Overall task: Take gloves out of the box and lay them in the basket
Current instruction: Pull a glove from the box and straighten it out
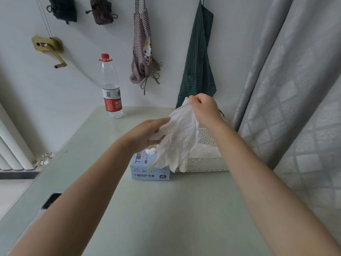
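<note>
A white glove point(178, 141) hangs in the air above the table, fingers pointing down. My right hand point(204, 109) pinches its cuff at the top. My left hand point(147, 133) grips its left edge. Below the glove stands a light blue glove box point(147, 172), with more white glove material poking from its top opening. Directly to the right of the box sits a white perforated basket point(206, 164); the hanging glove covers part of its left side. Something white lies inside the basket.
A pale green table point(166, 209) carries everything. A water bottle point(110, 89) with a red cap stands at the back left. Two aprons point(145, 52) hang on the wall behind. A grey curtain point(295, 89) hangs close on the right, a radiator point(11, 150) at left.
</note>
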{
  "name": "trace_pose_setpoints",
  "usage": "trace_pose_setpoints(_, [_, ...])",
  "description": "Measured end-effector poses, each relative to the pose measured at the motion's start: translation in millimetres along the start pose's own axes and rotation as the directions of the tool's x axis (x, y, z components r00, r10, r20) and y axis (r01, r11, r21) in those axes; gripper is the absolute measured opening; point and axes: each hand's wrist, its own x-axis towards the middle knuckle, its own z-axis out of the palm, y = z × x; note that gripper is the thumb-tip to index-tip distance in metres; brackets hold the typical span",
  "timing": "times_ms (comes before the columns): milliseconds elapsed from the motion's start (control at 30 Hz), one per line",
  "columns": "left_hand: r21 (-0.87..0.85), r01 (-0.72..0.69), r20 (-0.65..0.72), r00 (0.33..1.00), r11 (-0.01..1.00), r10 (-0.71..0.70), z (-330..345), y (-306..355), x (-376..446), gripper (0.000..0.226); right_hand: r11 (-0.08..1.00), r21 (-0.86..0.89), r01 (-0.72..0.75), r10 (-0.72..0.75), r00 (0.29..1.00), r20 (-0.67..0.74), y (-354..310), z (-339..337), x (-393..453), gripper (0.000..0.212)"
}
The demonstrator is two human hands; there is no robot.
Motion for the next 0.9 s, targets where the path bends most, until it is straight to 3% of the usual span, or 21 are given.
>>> trace_pose_setpoints(133, [0.051,0.018,0.041,0.999,0.999,-0.020,-12,-14,5,0.017,0.998,0.037,-0.054,0.054,0.999,-0.005,10,10,6,0.040])
trace_pose_setpoints(333, [-0.141,-0.016,-0.272,0.962,0.990,-0.023,-28,-13,20,0.015,0.974,0.125,-0.188,0.172,0.976,0.131,34,18,11,0.033])
trace_pose_setpoints(400, [0.040,-0.028,-0.396,0.917,0.999,0.042,-26,-1,30,0.012,0.955,0.158,-0.252,0.224,0.959,0.174,44,21,13,0.027])
trace_pose_setpoints(500, [0.441,0.053,-0.471,0.864,0.896,0.181,-9,13,54,0.009,0.936,0.142,-0.322,0.295,0.938,0.182,71,19,17,0.027])
trace_pose_setpoints(567, [0.549,0.089,-0.403,0.899,0.831,0.170,6,10,79,0.015,0.936,0.039,-0.349,0.338,0.927,0.163,98,13,19,0.036])
trace_pose_setpoints(667, [0.725,0.136,-0.310,0.940,0.675,0.144,28,-6,109,0.029,0.913,-0.118,-0.391,0.404,0.907,0.116,137,1,15,0.026])
trace_pose_setpoints(767, [0.790,0.137,-0.262,0.957,0.598,0.128,44,-18,127,0.028,0.902,-0.217,-0.372,0.394,0.917,0.065,159,-10,10,0.021])
trace_pose_setpoints(900, [0.894,0.169,-0.275,0.938,0.414,0.211,63,-22,131,0.021,0.880,-0.341,-0.332,0.355,0.935,0.005,175,-21,8,0.023])
